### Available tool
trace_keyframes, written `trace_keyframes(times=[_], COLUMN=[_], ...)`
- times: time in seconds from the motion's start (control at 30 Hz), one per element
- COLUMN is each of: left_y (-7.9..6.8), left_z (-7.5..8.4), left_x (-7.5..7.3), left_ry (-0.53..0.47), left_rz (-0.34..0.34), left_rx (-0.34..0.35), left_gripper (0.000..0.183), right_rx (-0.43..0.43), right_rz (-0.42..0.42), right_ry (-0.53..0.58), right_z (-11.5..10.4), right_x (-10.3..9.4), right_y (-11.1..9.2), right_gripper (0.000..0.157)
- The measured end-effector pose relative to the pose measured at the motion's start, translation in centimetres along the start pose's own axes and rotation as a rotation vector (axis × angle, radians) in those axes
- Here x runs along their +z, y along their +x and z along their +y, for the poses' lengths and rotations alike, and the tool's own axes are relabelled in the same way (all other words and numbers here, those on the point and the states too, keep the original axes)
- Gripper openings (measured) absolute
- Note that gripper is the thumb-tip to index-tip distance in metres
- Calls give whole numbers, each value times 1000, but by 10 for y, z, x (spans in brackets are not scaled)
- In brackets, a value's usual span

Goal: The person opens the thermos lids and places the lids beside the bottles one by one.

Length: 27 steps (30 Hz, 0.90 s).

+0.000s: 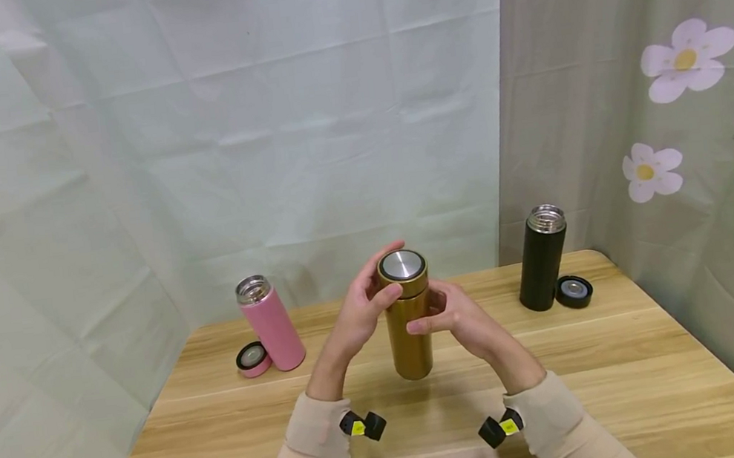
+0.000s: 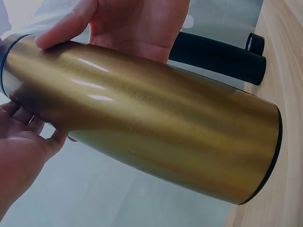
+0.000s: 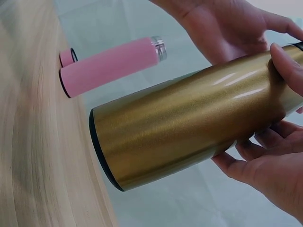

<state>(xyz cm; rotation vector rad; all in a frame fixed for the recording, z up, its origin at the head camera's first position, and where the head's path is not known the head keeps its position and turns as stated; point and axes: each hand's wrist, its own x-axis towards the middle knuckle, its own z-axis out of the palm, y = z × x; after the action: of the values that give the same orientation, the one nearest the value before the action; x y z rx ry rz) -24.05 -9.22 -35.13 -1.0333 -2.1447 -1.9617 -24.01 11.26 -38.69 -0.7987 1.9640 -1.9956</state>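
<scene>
A gold thermos bottle (image 1: 411, 344), with a gold lid (image 1: 414, 284) topped by a brushed-metal disc, is held nearly upright over the middle of the wooden table. My left hand (image 1: 357, 312) grips the lid, its thumb across the near side and its fingers reaching around the back. Just below, my right hand (image 1: 460, 318) holds the upper body, thumb in front and fingers behind. In both wrist views the smooth gold side (image 2: 156, 118) and the dark base ring (image 3: 103, 156) show. The lid is mostly cut off at the edge of each wrist view.
On the left of the table (image 1: 213, 424) stands an uncapped pink thermos (image 1: 274, 328), its pink lid (image 1: 253, 360) beside it. At the back right stands an uncapped black thermos (image 1: 541, 263) next to its black lid (image 1: 574, 291). Curtains (image 1: 332, 150) hang behind.
</scene>
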Motion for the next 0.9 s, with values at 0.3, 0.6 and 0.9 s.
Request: trace_keyframes(times=[0.3, 0.6, 0.9], left_y=[0, -1, -1], left_z=[-1, -1, 0], left_x=[6, 1, 4], left_ry=[-37, -24, -57], left_rz=[102, -10, 64], left_rx=[-4, 10, -14], left_gripper=[88, 87, 86], right_rx=[-9, 17, 4], right_rz=[1, 0, -16], right_ry=[-4, -4, -9], right_z=[-1, -2, -2], right_x=[2, -1, 0], right_y=[0, -1, -1], right_gripper=[63, 63, 64])
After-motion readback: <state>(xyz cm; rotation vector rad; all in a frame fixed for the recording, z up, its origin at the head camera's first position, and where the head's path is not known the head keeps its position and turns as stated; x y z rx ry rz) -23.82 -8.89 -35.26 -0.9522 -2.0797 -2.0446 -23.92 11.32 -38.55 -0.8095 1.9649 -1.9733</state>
